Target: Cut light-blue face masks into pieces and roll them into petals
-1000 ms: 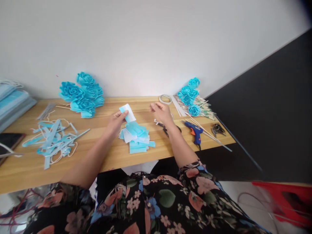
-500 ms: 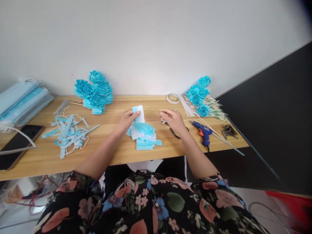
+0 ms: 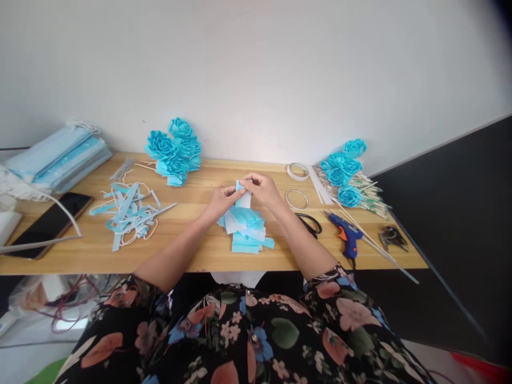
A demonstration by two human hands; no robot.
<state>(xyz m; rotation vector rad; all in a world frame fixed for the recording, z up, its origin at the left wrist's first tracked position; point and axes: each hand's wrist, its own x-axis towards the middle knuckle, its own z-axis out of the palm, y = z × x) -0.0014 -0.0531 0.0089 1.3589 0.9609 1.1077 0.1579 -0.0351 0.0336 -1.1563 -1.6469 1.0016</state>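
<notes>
Between my hands is a small blue and white piece of mask fabric (image 3: 245, 200). My left hand (image 3: 223, 201) pinches its left side between thumb and fingers. My right hand (image 3: 262, 189) is closed at its top edge, thumb and fingertips together on the fabric. Just below, a loose pile of cut blue and white fabric pieces (image 3: 247, 230) lies on the wooden table (image 3: 208, 256). Black-handled scissors (image 3: 311, 224) rest beside my right forearm, their blades hidden behind it.
On the left are stacked face masks (image 3: 60, 154), a phone (image 3: 50, 226) and a heap of cut strips and ear loops (image 3: 132, 210). Blue fabric roses (image 3: 174, 152) stand at the back. To the right lie tape rolls (image 3: 298, 171), more roses (image 3: 342, 168), a blue glue gun (image 3: 349, 234) and clips (image 3: 392, 237).
My right hand has moved left, from above the scissors to the fabric piece, and now holds its top edge. A second ring of tape is uncovered. The view has shifted left.
</notes>
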